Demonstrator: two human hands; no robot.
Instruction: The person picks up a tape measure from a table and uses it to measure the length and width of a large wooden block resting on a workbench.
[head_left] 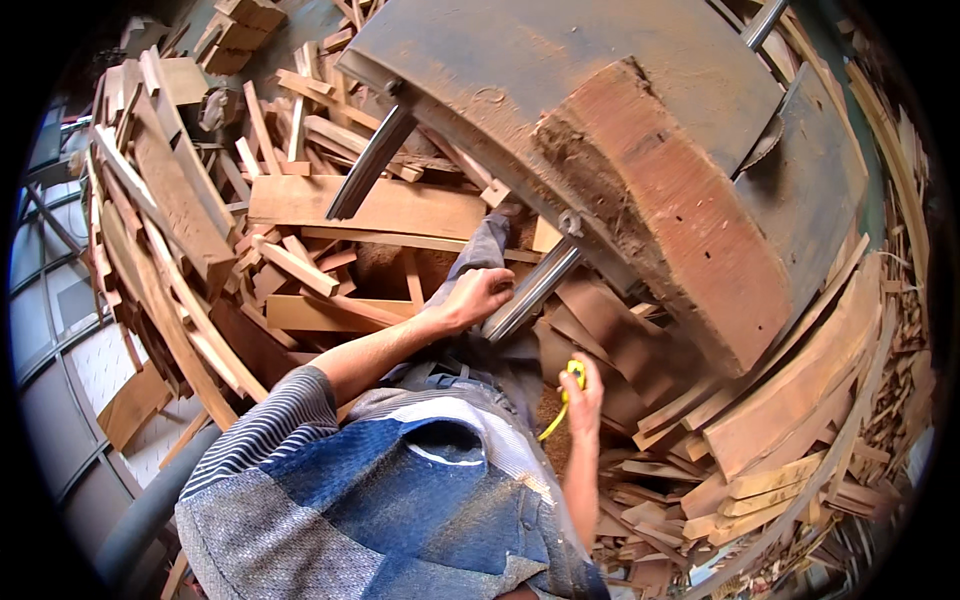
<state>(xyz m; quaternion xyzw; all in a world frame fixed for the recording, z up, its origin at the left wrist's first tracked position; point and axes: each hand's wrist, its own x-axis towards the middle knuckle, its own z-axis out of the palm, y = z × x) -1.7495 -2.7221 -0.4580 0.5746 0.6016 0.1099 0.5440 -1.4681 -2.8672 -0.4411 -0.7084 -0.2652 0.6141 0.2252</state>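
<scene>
While the left hand point(477, 299) curls beside a metal rail point(536, 287), its hold impossible to tell, the right grip point(588, 395) at four o'clock from it is closed round a yellow tape measure point(573, 375), probably light, hard-cased and best taken by the sides.

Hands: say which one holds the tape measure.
The right hand, closed around the yellow tape measure. The left hand, beside the shiny metal rail, has no tape measure.

Fairly bright, soft shadows, glints on metal bars point(371, 163); edges bowed, black fisheye rim
</scene>
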